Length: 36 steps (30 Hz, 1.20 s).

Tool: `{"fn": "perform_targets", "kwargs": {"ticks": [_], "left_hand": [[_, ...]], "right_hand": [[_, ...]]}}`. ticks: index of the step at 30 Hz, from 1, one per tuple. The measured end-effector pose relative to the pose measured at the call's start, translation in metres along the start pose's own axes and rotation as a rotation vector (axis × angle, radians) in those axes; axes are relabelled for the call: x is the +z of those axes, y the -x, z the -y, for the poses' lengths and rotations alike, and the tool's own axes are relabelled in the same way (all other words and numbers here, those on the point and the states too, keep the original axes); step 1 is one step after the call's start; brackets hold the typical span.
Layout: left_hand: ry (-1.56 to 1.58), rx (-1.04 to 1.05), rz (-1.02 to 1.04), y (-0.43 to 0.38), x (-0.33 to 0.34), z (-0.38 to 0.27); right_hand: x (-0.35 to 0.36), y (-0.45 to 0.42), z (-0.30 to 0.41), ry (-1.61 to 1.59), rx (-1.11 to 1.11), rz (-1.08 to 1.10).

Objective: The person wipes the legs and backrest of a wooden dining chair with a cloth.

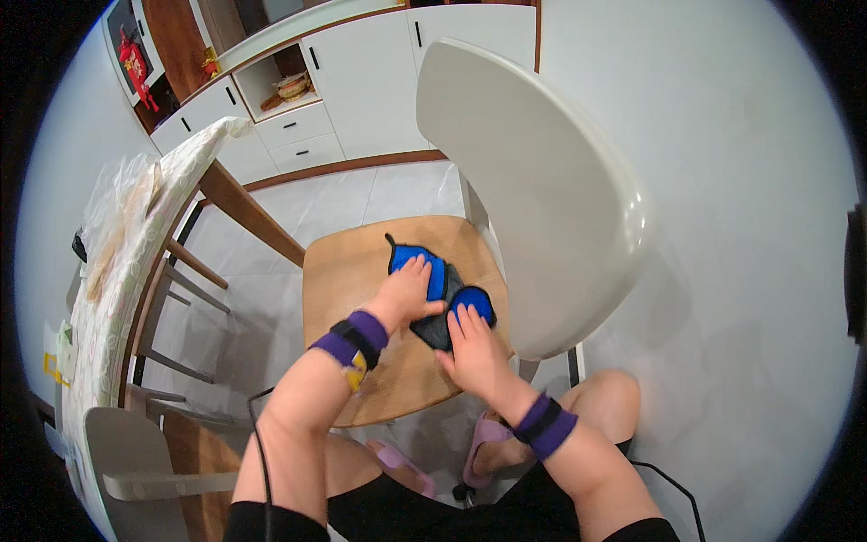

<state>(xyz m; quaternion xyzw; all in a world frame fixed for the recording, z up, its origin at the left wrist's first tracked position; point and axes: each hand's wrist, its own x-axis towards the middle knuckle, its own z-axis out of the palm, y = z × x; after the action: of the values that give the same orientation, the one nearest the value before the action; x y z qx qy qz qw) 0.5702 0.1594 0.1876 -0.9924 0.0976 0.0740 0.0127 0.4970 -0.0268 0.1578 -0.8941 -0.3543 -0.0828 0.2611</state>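
A blue and dark grey cloth [433,333] with black edging lies partly folded on the wooden seat [345,305] of a chair. A small black loop sticks out from its far left corner. Flat on the blue part rests my left hand [404,291], fingers extended and thumb pointing right. My right hand [477,356] presses its fingertips on a rounded blue fold at the right, with its thumb over the grey side. Neither hand's fingers are curled around the cloth. What lies under the palms is hidden. Both wrists wear purple bands with black straps.
The chair's glossy pale backrest [528,190] rises at the right. On the left, a table with a patterned tablecloth [108,352] bears a clear plastic bag [122,203]. Another chair [129,447] stands at lower left. White cabinets [366,88] line the far wall. Black cables run beside my arms.
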Motion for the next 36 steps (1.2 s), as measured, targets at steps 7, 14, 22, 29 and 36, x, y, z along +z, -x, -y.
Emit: {"fn": "perform_targets", "kwargs": {"ticks": [7, 14, 22, 29, 36], "left_hand": [[-0.017, 0.050, -0.039, 0.020, 0.002, -0.012], [0.076, -0.126, -0.062, -0.029, 0.003, 0.001], [0.018, 0.017, -0.114, 0.016, 0.011, -0.014], [0.062, -0.089, -0.127, -0.024, 0.001, -0.008], [0.032, 0.029, -0.057, -0.011, 0.004, -0.041]], "right_hand": [[-0.005, 0.020, 0.009, -0.039, 0.009, 0.072], [0.009, -0.030, 0.000, 0.075, 0.082, 0.009], [-0.006, 0.029, 0.011, 0.044, 0.035, 0.047], [0.009, -0.023, 0.004, 0.046, 0.134, -0.057], [-0.003, -0.001, 0.010, 0.039, 0.154, -0.012]]}}
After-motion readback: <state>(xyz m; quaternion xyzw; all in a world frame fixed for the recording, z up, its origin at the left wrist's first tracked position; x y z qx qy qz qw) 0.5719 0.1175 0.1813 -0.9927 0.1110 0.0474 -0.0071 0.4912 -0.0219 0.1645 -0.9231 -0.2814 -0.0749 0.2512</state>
